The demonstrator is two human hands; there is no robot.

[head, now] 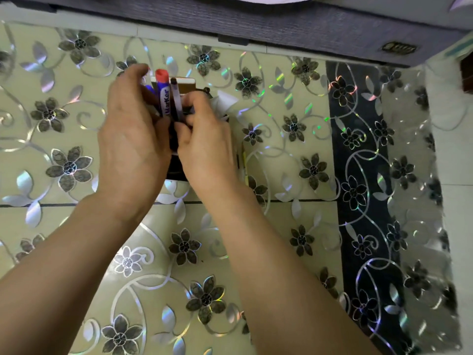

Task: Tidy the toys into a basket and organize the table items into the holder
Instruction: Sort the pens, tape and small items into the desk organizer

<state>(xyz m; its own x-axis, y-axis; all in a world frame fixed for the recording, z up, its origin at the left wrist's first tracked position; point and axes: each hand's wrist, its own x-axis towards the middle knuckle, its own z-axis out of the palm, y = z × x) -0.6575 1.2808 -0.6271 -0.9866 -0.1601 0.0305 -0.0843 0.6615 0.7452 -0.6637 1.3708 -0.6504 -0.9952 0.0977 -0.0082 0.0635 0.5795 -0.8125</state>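
Observation:
A dark holder (176, 170) stands on the table, mostly hidden under both hands. A marker with a red cap (163, 93) and a thin dark pen (177, 101) stick up out of it, with a flat tan card-like item (188, 84) behind them. My left hand (130, 139) wraps the holder's left side, fingers curled over its far edge. My right hand (204, 139) pinches at the base of the pen in the holder's middle. White paper (225, 101) pokes out just right of my right hand.
The table (294, 226) carries a shiny floral cover with a dark strip (363, 175) down the right side. A grey fabric edge (281, 26) runs along the far side. The table's right edge drops to a pale floor (455, 201).

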